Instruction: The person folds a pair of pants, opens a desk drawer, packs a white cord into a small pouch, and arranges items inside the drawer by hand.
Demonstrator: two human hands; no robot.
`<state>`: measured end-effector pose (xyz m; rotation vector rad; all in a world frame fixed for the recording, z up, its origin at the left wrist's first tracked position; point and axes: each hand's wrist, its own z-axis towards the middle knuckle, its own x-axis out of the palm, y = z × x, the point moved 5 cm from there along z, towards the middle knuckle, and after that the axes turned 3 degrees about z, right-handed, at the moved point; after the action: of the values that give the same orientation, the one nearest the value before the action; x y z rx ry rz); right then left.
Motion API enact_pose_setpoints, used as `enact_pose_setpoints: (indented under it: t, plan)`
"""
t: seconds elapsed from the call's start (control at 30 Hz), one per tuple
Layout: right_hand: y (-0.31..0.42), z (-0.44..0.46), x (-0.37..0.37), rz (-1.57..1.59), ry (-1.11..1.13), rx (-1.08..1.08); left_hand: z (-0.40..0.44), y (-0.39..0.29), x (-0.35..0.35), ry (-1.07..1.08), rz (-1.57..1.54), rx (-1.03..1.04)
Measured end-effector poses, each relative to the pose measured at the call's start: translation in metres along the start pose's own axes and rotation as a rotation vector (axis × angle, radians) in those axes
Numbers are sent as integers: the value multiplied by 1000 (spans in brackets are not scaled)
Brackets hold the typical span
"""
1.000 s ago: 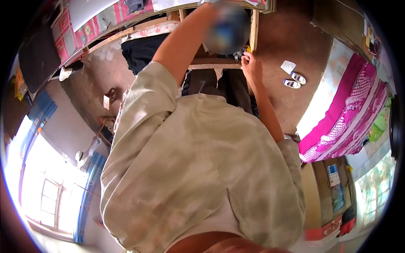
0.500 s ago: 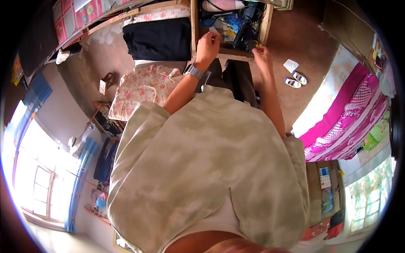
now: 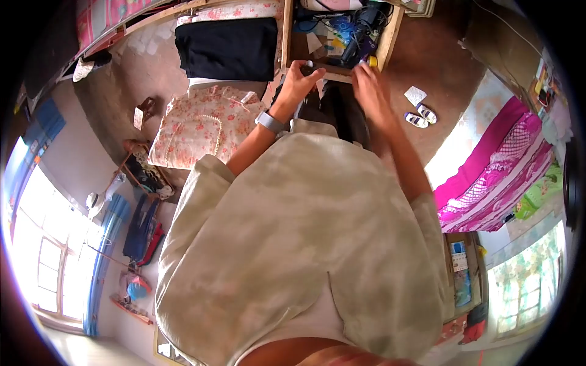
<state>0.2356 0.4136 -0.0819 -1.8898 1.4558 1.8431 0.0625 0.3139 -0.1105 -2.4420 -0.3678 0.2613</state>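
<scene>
An open wooden drawer [image 3: 336, 75] lies in front of me, with a black corded appliance [image 3: 359, 43], cables, papers and small packets inside. At its near left corner is my left hand [image 3: 296, 88], a grey-banded watch on the wrist. Its fingers are closed around a small dark object [image 3: 307, 69] with a pale end, too small to name. My right hand [image 3: 371, 88] is over the drawer's near right edge, fingers bent together. A small yellow round thing [image 3: 373, 61] shows at its fingertips, seemingly pinched there; its kind is unclear.
Left of the drawer lies a folded black cloth [image 3: 227, 50], with a floral cloth [image 3: 201, 128] and a beaded string [image 3: 219, 134] nearer me. White shoes [image 3: 422, 116] stand on the floor at right, beside a bed with a magenta cover [image 3: 488, 165].
My left hand has lowered to the drawer's near edge, and a small dark object now shows in it. My right hand has shifted slightly left; a yellow thing now shows at its fingertips.
</scene>
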Motion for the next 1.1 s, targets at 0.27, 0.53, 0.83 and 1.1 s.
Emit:
enact_pose_setpoints:
  t: [0.27, 0.53, 0.83, 1.1]
  plan:
    - [-84, 35, 51, -600, 623, -361, -6, -8, -28, 71, -23, -14]
    - [-47, 46, -18, 1, 589, -29, 4, 0, -33, 160, -657, -81]
    - [14, 129, -108, 192, -450, -97, 64, -143, -2, -35, -365, 395]
    - [7, 198, -120, 254, -478, -138, 183, -226, 11, -287, 92, 607]
